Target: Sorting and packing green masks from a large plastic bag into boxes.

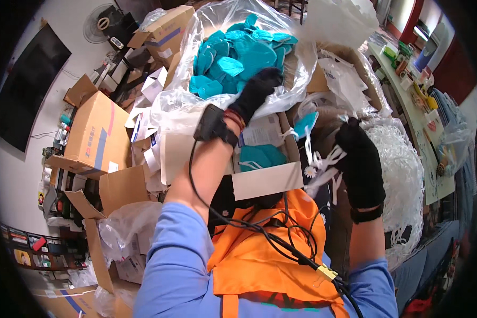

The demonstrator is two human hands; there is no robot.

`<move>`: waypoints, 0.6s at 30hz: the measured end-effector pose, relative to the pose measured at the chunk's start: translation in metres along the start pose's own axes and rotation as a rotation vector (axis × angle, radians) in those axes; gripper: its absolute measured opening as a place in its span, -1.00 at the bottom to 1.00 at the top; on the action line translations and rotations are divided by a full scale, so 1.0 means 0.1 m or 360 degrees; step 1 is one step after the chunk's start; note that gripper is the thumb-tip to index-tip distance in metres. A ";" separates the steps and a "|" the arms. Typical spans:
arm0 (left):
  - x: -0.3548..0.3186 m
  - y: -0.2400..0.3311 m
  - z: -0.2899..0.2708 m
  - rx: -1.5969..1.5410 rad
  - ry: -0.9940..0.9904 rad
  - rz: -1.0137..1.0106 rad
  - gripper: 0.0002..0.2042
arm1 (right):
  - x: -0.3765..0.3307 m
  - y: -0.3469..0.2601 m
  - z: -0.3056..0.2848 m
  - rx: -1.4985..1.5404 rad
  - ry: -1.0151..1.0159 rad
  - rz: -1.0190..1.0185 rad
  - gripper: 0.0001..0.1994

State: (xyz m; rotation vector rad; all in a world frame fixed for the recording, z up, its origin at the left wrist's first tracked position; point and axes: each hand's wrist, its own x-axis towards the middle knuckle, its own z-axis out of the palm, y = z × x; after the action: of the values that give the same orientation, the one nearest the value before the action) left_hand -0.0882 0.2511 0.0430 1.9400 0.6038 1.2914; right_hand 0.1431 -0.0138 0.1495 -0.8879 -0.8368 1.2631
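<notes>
Your left hand (259, 90) reaches, fingers curled, into the bag of teal masks (238, 58); below the bag, your right hand (358, 159) grips white straps (323, 161). Next, pick one mask.

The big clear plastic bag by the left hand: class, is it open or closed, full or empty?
Open and well filled: the clear plastic bag gapes at its mouth, teal masks piled inside, left hand at its edge.

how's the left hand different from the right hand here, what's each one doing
The left hand reaches forward into the clear plastic bag of teal masks; the right hand is raised nearer the body, beside a pile of white straps. The left hand seems to rest on the mask heap, while the right hand pinches white straps with a single teal mask dangling. The left wrist carries a black strapped device; the right does not. Both wear black gloves.
</notes>
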 end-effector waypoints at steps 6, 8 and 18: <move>-0.54 0.79 1.05 0.1161 -0.0594 0.0184 -0.67 | -0.30 -0.27 0.16 -0.0243 -0.0136 -0.0100 -0.71; -0.60 0.81 1.31 0.1412 -0.0868 0.0017 -0.64 | -0.54 -0.29 -0.05 -0.0379 -0.0052 0.0153 -0.75; -1.01 -0.14 2.31 0.1537 -0.0877 -0.0524 -0.62 | -1.20 0.00 -0.75 0.0020 0.0401 0.0818 -0.80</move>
State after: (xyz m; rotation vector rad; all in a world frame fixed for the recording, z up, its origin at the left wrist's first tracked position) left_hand 0.0858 0.1172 -0.0826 2.6281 1.3272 0.1790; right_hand 0.1969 -0.1397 0.1130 -1.2725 -0.4083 1.5502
